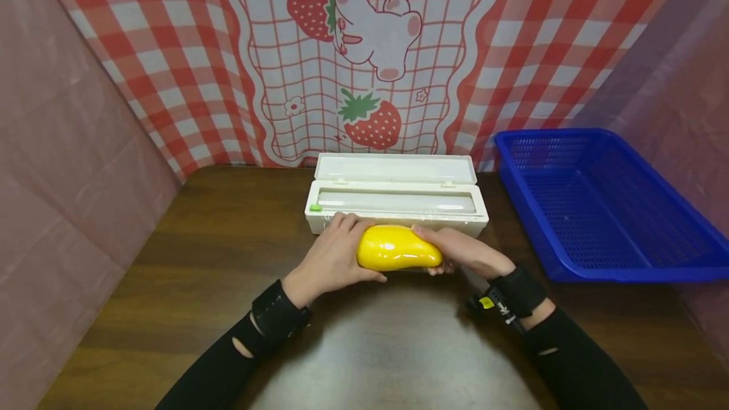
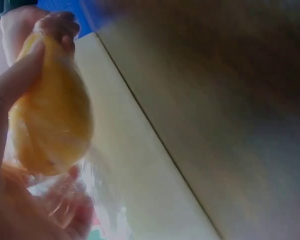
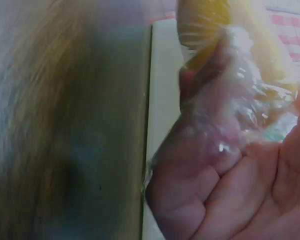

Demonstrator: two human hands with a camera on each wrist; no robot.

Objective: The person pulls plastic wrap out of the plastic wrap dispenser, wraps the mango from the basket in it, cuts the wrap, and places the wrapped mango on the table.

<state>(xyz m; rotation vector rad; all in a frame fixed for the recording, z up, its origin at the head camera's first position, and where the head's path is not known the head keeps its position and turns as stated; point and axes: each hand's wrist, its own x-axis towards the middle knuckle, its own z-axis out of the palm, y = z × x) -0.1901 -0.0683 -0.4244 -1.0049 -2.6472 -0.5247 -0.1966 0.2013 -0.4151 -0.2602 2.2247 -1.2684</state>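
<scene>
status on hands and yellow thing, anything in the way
Left hand, right hand: both gripping yellow object. Clear film on it, also over right fingers: possible snag. Open white box close beyond.

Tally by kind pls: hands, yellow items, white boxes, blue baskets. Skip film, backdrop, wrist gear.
Hands: 2 (left hand, right hand)
Yellow items: 1 (glossy yellow item, held between the hands)
White boxes: 1 (white box, lid open)
Blue baskets: 1 (blue basket)
Total: 5
</scene>
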